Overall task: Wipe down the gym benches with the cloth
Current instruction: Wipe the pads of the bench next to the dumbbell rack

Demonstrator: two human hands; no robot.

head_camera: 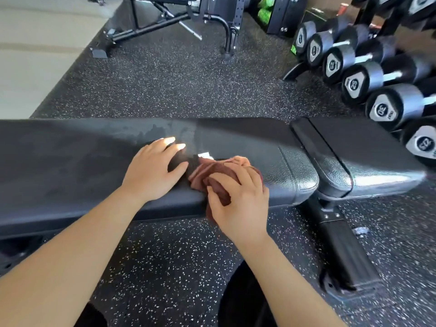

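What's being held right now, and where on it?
The right hand grips the brown cloth at its bunched near end; the left hand holds nothing.

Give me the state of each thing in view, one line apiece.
left hand, flat on the bench, fingers straight.
right hand, grips the cloth.
cloth, bunched up, lying on the bench's near edge.
bench, long pad streaked with a damp patch near its far edge.
dumbbells, lined up in a row, none in hand.
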